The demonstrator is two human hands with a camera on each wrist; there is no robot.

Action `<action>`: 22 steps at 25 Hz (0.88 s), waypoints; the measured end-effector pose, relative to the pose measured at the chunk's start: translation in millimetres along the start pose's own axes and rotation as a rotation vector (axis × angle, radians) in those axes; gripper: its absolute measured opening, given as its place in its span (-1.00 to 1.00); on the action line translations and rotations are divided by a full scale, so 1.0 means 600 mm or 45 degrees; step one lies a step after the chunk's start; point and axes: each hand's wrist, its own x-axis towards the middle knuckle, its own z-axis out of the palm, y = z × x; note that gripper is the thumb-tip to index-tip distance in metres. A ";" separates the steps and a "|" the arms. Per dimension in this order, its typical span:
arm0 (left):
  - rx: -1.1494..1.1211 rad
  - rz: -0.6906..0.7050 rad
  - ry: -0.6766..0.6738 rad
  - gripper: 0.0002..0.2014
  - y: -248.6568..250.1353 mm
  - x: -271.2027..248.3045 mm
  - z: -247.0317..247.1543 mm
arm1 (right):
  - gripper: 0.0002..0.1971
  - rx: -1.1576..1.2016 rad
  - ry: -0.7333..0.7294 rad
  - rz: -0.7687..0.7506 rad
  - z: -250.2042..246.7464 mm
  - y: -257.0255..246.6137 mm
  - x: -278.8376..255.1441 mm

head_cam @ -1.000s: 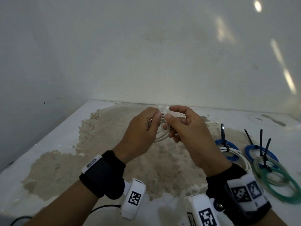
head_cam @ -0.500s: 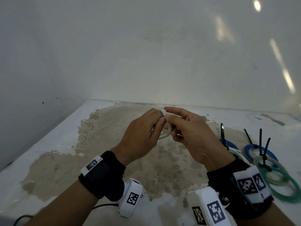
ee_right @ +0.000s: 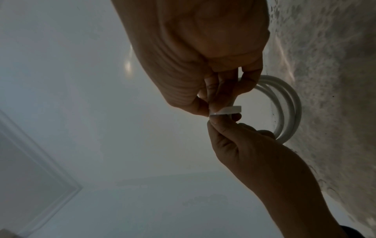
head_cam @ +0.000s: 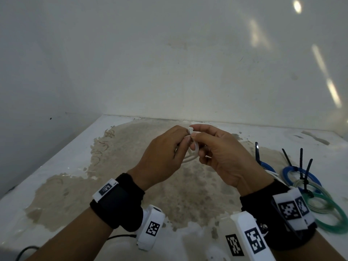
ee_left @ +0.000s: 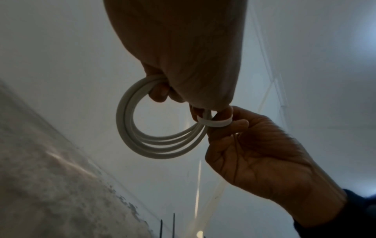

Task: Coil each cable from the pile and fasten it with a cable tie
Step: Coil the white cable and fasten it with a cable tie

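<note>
bare workroom corner: white walls [head_cam: 169, 63], worn stained tabletop [head_cam: 131, 185].

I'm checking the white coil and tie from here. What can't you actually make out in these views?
- Head view: white coil mostly hidden behind left hand and right hand.
- Whether the white tie is threaded through its head: fingertips cover the join in every view.
- Blue coil: partly behind the right wrist.
- Green coil: overlapped by the wrist marker.

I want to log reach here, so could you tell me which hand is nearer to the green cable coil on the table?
Right. The right hand is raised just left of the green cable coil; the left hand is farther left, beyond it.
</note>
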 end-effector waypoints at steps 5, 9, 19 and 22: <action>-0.220 -0.223 0.024 -0.72 0.008 0.002 -0.002 | -0.81 0.053 0.016 0.018 0.000 -0.004 0.002; -0.269 -0.376 0.017 -0.75 0.028 0.004 -0.009 | -0.81 0.070 0.016 0.022 0.000 -0.005 0.004; -0.370 -0.498 0.076 -0.77 0.027 0.011 -0.014 | -0.82 0.064 0.006 0.039 0.005 -0.004 0.006; -0.347 -0.496 0.091 -0.79 0.025 0.009 -0.011 | -0.81 0.089 0.022 0.030 0.007 -0.006 0.006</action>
